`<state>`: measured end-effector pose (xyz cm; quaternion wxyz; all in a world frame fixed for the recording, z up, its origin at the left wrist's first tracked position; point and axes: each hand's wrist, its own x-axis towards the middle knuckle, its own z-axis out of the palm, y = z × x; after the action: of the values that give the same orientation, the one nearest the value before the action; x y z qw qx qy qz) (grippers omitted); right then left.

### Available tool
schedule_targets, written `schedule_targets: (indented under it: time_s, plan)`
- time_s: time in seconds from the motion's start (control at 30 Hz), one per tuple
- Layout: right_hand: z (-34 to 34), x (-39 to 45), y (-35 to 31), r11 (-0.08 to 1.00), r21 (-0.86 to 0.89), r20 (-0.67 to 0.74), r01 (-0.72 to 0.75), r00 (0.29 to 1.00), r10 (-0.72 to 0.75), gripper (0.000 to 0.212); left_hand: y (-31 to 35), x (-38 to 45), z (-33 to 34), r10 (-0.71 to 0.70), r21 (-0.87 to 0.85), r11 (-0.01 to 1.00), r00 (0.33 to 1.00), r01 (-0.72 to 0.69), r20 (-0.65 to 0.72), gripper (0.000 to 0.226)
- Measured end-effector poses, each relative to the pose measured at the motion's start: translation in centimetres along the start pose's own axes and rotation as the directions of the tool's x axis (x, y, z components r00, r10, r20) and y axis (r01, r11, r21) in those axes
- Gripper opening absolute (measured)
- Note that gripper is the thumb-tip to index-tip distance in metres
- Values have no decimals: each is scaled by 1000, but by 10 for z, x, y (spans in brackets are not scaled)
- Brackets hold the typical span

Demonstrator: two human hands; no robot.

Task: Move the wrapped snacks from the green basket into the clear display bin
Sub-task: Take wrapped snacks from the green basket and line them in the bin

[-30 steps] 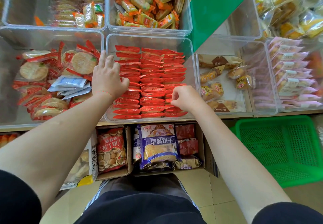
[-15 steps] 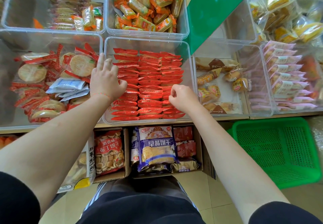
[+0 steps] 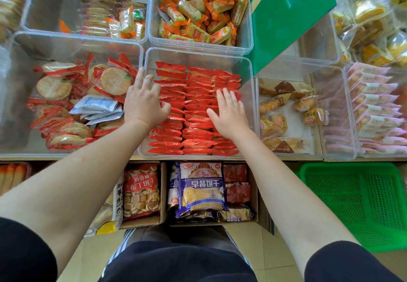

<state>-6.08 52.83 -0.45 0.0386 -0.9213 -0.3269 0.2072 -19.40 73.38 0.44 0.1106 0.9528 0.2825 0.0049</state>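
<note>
Both hands are lying flat on the red wrapped snacks (image 3: 198, 114), which are sitting in neat rows inside the clear display bin (image 3: 253, 96) at the middle of the surface. Left hand (image 3: 144, 102) is resting on the left row, near the bin's left wall, with its fingers stretched forward and loosely spread, gripping nothing. Right hand (image 3: 230, 114) is pressing on the right-hand rows, fingers straight and thumb splayed toward the middle, also gripping nothing. A thin coloured cord (image 3: 138, 120) is circling the left wrist.

Green basket (image 3: 356, 202) is sitting low on the right, below the surface's edge, its mesh showing no snacks inside. Beside the display bin, the left neighbour is holding round rice crackers (image 3: 55, 87) in red-edged wrappers, and the right one is holding small wrapped cakes (image 3: 275, 103). Under the surface, cardboard boxes are holding a blue biscuit bag (image 3: 200, 189) and a red cookie bag (image 3: 142, 191).
</note>
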Motion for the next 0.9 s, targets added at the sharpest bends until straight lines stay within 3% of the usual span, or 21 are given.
schedule_targets:
  time_s: [0.1, 0.3, 0.47, 0.63, 0.7, 0.77, 0.83, 0.9]
  plan:
    - [12, 3, 0, 992, -118, 43, -48, 998, 53, 80, 0, -1, 0, 2, -12, 1000, 1000, -2, -6, 41]
    - [3, 25, -5, 998, -51, -267, -29, 964, 14, 79, -1, 1, 0, -5, -21, 1000, 1000, 5, -7, 42]
    - [17, 51, -3, 999, -48, -153, -15, 988, 7, 86, -1, 0, 0, -9, -21, 1000, 1000, 9, 0, 43]
    - [16, 54, -1, 997, -17, -128, -81, 989, 78, 89, -2, -1, 0, -14, -13, 1000, 1000, 14, 4, 46]
    - [11, 50, -17, 999, -30, -207, -25, 978, 18, 87, -2, 0, 1, -11, -18, 1000, 1000, 11, 3, 47]
    - [14, 44, -40, 988, -80, -247, 130, 958, -146, 83, -2, 0, 1, -13, -24, 1000, 1000, 13, -4, 47]
    - [25, 40, -54, 963, -127, -184, 236, 949, -256, 82, -1, 0, 1, -14, -32, 999, 1000, 14, -6, 47]
    - [35, 43, -58, 960, -153, -116, 234, 961, -253, 83, -1, -1, 1, -16, -39, 999, 1000, 16, 3, 47]
